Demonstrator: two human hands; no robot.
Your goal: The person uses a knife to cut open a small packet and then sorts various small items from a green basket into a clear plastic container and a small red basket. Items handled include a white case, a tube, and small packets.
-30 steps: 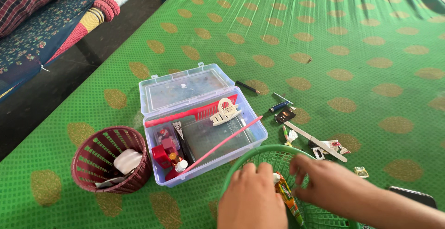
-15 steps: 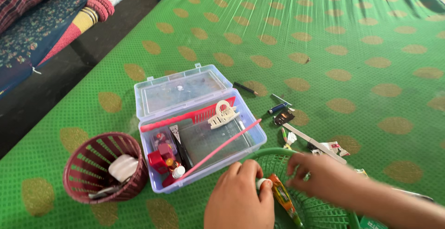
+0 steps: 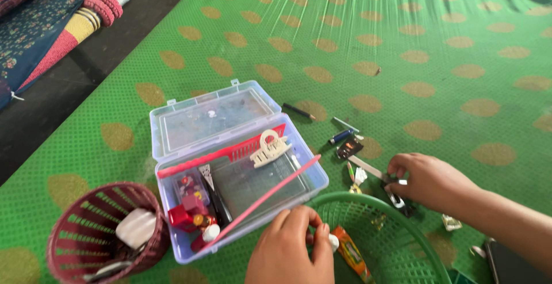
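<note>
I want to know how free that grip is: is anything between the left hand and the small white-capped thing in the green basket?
Nothing visible: the left hand already pinches the small white-capped thing at the round green plastic basket's rim.

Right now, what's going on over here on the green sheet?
A person is sorting small items on a green bedsheet. The left hand holds an orange tube by its white cap at the rim of a green basket. The right hand rests on small clutter beside it, fingers on a flat white stick. An open clear plastic box and a maroon basket sit to the left.
</note>
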